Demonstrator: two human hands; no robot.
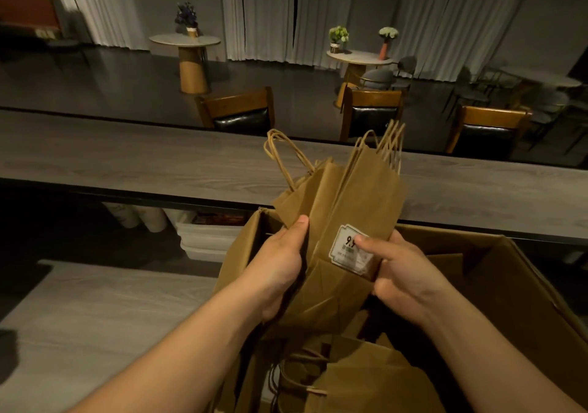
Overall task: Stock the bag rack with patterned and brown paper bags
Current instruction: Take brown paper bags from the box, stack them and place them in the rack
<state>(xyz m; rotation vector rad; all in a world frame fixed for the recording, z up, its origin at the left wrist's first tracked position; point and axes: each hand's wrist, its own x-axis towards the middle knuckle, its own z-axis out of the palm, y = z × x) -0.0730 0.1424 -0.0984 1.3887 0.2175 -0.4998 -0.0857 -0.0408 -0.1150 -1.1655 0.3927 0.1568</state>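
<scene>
Now, bags: we hold a bundle of brown paper bags [346, 221] upright above the cardboard box [496, 285], handles up.
Left hand [280, 263]: our thumb lies on the front, fingers curled behind the bundle's left edge.
Right hand [404, 272]: our thumb presses the white label [346, 252], fingers wrapped behind.
Box: more brown bags [366, 377] lie inside.
Worktop [143, 158]: grey, beyond the box.

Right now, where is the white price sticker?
Head view, right of centre: white sticker on the brown paper bags, under the right hand thumb, above the cardboard box.
</scene>
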